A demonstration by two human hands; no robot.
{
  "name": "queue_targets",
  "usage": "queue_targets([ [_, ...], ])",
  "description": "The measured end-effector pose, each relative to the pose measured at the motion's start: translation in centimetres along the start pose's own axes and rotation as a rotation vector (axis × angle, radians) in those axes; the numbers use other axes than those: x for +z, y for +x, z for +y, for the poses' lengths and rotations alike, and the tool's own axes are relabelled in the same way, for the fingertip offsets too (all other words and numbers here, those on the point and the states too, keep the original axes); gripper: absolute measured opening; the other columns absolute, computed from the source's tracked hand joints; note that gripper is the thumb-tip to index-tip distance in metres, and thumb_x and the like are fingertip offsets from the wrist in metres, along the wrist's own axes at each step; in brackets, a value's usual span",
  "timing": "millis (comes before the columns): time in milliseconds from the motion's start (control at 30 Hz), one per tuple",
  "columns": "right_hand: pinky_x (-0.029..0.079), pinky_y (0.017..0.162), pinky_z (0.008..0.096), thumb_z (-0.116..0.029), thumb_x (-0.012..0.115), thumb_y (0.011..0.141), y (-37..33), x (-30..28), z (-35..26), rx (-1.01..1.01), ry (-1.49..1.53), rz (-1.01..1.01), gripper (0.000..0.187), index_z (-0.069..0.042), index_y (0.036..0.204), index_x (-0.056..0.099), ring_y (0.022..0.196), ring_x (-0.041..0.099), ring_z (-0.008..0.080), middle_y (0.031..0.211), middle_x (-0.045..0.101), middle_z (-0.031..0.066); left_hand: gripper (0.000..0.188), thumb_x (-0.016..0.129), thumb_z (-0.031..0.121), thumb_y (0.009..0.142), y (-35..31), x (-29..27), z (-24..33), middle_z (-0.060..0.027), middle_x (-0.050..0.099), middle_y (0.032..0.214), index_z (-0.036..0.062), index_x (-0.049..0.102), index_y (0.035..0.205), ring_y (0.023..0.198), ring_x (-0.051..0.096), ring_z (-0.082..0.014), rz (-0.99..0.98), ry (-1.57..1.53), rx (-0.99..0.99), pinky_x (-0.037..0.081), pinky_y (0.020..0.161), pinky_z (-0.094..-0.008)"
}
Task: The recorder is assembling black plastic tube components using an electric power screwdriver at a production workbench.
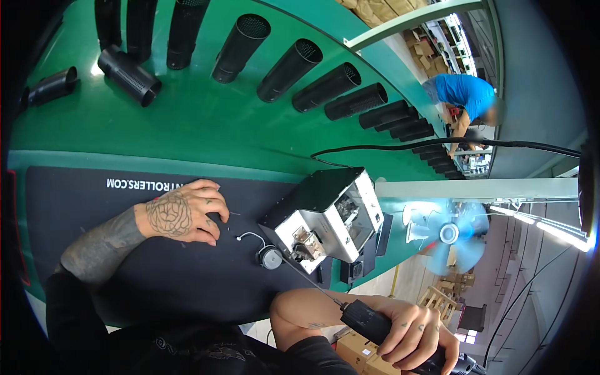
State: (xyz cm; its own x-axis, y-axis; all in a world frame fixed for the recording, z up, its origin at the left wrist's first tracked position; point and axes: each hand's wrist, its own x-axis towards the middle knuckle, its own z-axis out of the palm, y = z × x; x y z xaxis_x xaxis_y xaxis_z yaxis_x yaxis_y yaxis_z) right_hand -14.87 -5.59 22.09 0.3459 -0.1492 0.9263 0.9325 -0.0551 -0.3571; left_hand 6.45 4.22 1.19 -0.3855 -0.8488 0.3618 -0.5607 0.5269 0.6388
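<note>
My right hand [412,337] is wrapped round a black electric screwdriver [365,320] at the lower right. Its long thin bit slants up and left toward a black-and-white machine [334,215] that looks like a screw feeder, with a clear window and a metal outlet. Whether the tip touches the machine I cannot tell. My left hand [184,212] rests on the black mat [162,269], fingers curved and somewhat apart, with no held thing visible. Between that hand and the machine lies a small round metal part [270,257] with a pale wire curling from it.
Black perforated tubes [290,70] stand in a curved row across the green bench [187,122]; a few lie down. A black cable [400,147] runs above the machine. A blue fan [449,233] spins at right. Another person [465,94] in blue bends over the bench farther off.
</note>
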Motion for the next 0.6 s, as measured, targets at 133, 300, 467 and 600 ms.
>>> queue_targets([
  [133,0.051,0.05,0.0242,-0.029,0.067,0.075,0.1,-0.6,0.4,-0.015,0.023,-0.019,0.04,-0.013,0.109,0.052,0.055,0.058,0.016,0.074,0.059,0.0117,0.019,0.066,0.036,0.074,0.0,0.3,-0.4,0.0019,0.056,0.095,0.0174,0.067,0.071,0.101,0.052,-0.0175,-0.021,-0.038,-0.006,0.034,0.101,-0.0388],
  [300,0.05,0.035,0.0261,0.0,0.071,0.068,0.0,-1.3,0.9,-0.13,0.17,0.053,0.038,-0.006,0.101,0.054,0.036,0.053,0.0116,0.051,0.056,0.006,0.019,0.069,0.034,0.072,0.2,0.2,-0.3,0.0016,0.056,0.094,0.0155,0.066,0.069,0.101,0.052,-0.0174,0.041,-0.031,-0.048,0.037,0.098,-0.0366],
  [467,0.045,0.044,0.0225,-0.013,0.074,0.074,-0.1,-1.2,-2.5,0.31,0.014,0.056,0.041,-0.016,0.111,0.057,0.044,0.052,0.0109,0.06,0.057,0.0035,0.022,0.072,0.033,0.069,0.0,0.1,-0.1,0.0014,0.055,0.094,0.0123,0.064,0.068,0.101,0.051,-0.0178,0.083,-0.042,-0.121,0.038,0.094,-0.0345],
  [600,0.046,0.045,0.0228,-0.017,0.074,0.074,0.7,0.3,-3.2,0.373,-0.003,-0.021,0.045,-0.014,0.116,0.055,0.046,0.052,0.0106,0.063,0.057,0.0032,0.022,0.074,0.031,0.069,0.0,0.4,-0.1,0.0027,0.057,0.091,0.013,0.062,0.067,0.099,0.053,-0.0179,0.114,-0.064,-0.066,0.04,0.091,-0.0351],
])
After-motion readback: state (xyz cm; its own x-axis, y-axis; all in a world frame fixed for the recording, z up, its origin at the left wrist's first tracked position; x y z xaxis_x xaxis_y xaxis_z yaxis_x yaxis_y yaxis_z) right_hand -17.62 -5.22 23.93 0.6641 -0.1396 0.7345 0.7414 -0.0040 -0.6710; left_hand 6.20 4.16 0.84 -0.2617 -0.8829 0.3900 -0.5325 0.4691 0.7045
